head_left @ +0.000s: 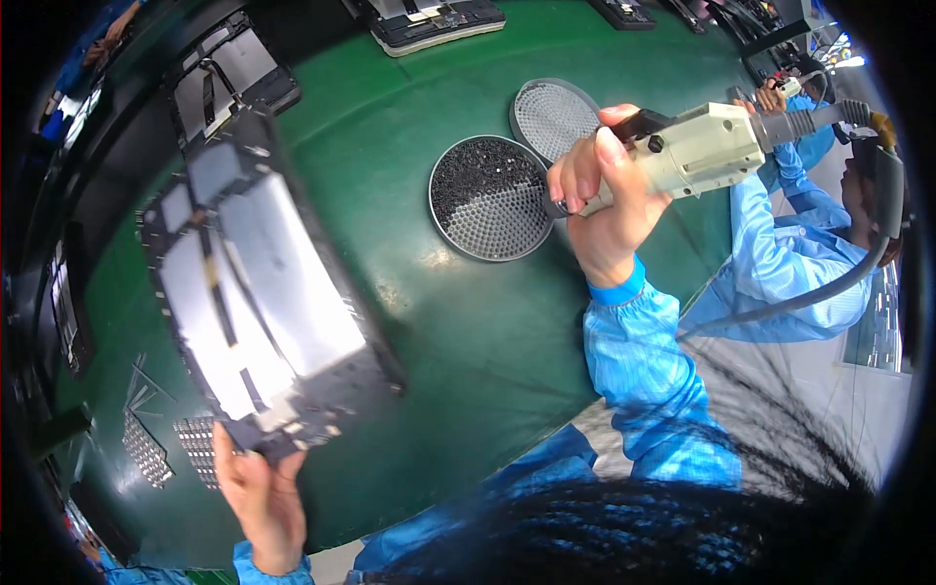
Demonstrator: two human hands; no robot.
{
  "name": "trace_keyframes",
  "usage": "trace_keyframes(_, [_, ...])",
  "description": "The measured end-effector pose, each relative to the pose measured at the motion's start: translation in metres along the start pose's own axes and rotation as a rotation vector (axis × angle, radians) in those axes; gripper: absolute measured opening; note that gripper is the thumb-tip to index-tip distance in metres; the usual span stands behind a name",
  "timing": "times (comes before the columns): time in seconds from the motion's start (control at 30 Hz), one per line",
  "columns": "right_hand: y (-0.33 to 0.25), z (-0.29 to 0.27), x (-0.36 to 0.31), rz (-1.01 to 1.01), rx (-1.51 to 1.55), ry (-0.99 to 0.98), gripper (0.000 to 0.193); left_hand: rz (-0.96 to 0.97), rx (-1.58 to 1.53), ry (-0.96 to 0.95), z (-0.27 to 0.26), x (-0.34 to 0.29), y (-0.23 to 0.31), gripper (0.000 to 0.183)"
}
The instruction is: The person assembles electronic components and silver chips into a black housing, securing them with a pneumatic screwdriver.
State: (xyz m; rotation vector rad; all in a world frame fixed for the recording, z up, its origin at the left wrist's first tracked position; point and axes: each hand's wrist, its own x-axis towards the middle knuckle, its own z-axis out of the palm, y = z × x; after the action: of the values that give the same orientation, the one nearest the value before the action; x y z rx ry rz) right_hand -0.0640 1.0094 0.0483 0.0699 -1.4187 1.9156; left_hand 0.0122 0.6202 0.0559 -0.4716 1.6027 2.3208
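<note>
My left hand (261, 495) grips the near end of an opened tablet (278, 278), thumb and fingers closed on its edge. Silvery battery panels, dark ribbon cables and a black frame show on the tablet, which is tilted and slightly blurred. In my right hand (616, 200) is a cream electric screwdriver (697, 154), fingers wrapped round its body. Its front end points left, at the right rim of a round dimpled tray (502, 216). Small black screws (483, 175) fill the far part of that tray. Whether the bit touches anything is hidden by my fingers.
Behind the screw tray lies a second round dimpled dish (554, 112). More opened tablets (229, 78) stand along the far left of the green table (468, 341). Small metal-part strips (146, 448) lie at lower left. A grey cable (829, 302) hangs right, beside a co-worker in blue (795, 263).
</note>
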Motion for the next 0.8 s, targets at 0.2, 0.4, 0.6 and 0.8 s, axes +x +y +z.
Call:
trace_keyframes(0.2, [-0.001, 0.002, -0.005, 0.005, -0.173, -0.025, 0.023, -0.123, 0.111, -0.124, 0.021, -0.011, -0.02, 0.069])
trace_keyframes(0.4, [0.0, 0.004, -0.003, 0.002, -0.219, -0.02, 0.023, 0.038, 0.294, -0.177, 0.012, -0.008, -0.022, 0.068])
trace_keyframes(0.6, [0.001, 0.002, -0.004, 0.011, -0.237, -0.031, 0.023, 0.038, 0.44, -0.306, 0.009, 0.006, -0.016, 0.067])
trace_keyframes(0.8, [0.02, 0.019, -0.007, 0.085, -0.178, 0.001, 0.021, -0.226, 0.644, -0.186, -0.063, 0.011, -0.035, 0.068])
